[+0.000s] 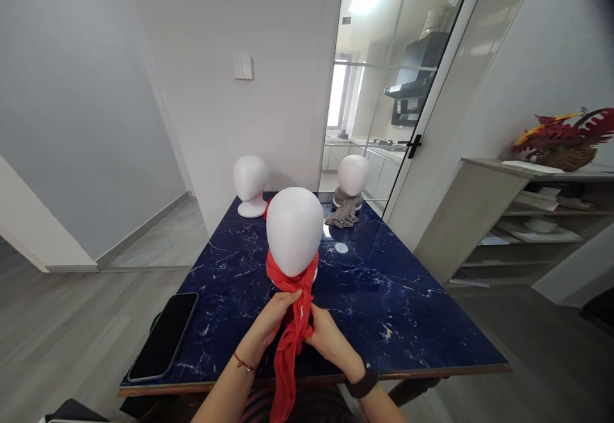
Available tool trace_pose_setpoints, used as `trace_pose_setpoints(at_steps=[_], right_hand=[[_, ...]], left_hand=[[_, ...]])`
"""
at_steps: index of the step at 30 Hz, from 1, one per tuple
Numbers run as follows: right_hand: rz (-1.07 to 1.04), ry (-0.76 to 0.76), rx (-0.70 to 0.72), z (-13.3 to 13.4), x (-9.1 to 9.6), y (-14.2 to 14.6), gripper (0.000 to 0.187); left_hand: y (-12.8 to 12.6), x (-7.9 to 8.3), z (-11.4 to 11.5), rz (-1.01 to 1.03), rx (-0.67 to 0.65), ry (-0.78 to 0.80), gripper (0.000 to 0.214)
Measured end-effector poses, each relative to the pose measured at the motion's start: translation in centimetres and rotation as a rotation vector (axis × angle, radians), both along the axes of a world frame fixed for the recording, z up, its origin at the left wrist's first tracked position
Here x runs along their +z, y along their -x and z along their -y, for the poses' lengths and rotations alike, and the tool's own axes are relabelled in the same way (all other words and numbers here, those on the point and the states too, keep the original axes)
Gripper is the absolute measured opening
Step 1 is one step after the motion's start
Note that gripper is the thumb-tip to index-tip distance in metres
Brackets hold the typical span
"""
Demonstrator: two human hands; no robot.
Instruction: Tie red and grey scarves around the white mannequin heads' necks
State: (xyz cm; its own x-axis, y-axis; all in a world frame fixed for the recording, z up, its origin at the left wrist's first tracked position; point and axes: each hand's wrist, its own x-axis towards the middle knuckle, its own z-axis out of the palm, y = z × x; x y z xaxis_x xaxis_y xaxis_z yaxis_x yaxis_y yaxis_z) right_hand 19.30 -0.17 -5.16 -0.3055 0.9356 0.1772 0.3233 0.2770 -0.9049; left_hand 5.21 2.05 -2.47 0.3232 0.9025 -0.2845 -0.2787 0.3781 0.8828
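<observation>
A white mannequin head (294, 228) stands upright on the table in front of me, with a red scarf (288, 362) wrapped around its neck. The scarf's loose end hangs down past the table's front edge. Just below the neck, my left hand (277, 313) grips the scarf from the left, its thumb lying on the cloth. From the right, my right hand (329, 335) is closed on the same scarf a little lower, with its fingertips partly hidden behind the cloth.
The blue marble-patterned table (384, 308) bears a black phone (164, 336) at the left edge. Behind are a bare mannequin head (250, 180), some red cloth near it, and another head (354, 175) wearing a grey scarf (344, 212). A shelf (527, 218) and a glass door (374, 90) stand right.
</observation>
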Motion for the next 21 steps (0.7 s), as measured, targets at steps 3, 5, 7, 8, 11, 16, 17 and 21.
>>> trace_pose_setpoints(at_steps=[3, 5, 7, 8, 11, 16, 17, 21], right_hand=[[0.102, -0.013, -0.190, 1.2, 0.7, -1.1, 0.019], [0.020, -0.022, -0.226, 2.1, 1.3, -1.4, 0.026], [-0.130, 0.010, -0.161, 3.2, 1.7, -1.2, 0.037], [-0.180, 0.050, -0.112, 3.7, 1.8, -1.0, 0.037], [-0.166, 0.170, 0.028, 4.7, 1.4, -0.4, 0.026], [-0.147, 0.148, -0.042, 4.2, 0.7, -0.8, 0.019], [-0.177, 0.133, -0.129, 3.9, 0.7, -0.9, 0.021], [-0.277, 0.104, -0.317, 2.8, 0.8, -0.4, 0.034]], left_hand=[[-0.3, 0.2, 0.2, 0.094, 0.027, 0.000, 0.031], [-0.4, 0.3, 0.3, 0.187, 0.011, 0.072, 0.030], [-0.4, 0.5, 0.4, 0.251, -0.020, 0.177, 0.029], [-0.4, 0.6, 0.4, 0.268, -0.044, 0.228, 0.030], [0.0, 0.8, 0.4, 0.315, -0.123, 0.294, 0.034], [0.1, 0.3, 0.3, 0.283, -0.041, 0.303, 0.030], [0.0, 0.2, 0.4, 0.258, -0.026, 0.293, 0.031], [-1.2, 0.2, 1.0, 0.172, 0.014, 0.128, 0.039]])
